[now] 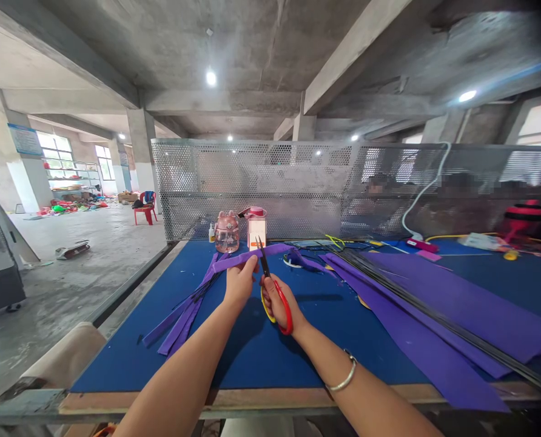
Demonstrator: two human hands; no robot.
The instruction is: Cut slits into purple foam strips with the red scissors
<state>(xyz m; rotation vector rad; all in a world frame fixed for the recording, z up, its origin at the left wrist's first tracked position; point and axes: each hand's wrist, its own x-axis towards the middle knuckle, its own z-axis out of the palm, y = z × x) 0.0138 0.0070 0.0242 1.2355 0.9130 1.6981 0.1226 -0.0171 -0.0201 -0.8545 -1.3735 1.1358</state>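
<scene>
My left hand (pixel 241 282) pinches a long purple fabric strip (pixel 227 263) that stretches to the right, past the scissors. In my right hand (pixel 282 302) is a pair of scissors (pixel 285 309) with one red and one yellow handle loop. The dark blades point up and away, close to the strip and a little right of my left fingers; whether they touch it I cannot tell. Left of my hands lie several cut purple strips (pixel 184 325) with thin black ties (pixel 202 288). Wide purple fabric sheets (pixel 416 291) cover the right of the blue tabletop, a bundle of black rods (pixel 429 315) on them.
A pink clear bottle (pixel 227 233) and a pink-lidded cup (pixel 256 212) stand at the table's (pixel 252 370) back edge, before a perforated metal screen (pixel 252 176). A white cable (pixel 427 182) drops to a pink power strip (pixel 421 245). A red chair (pixel 145 208) stands beyond, on the left.
</scene>
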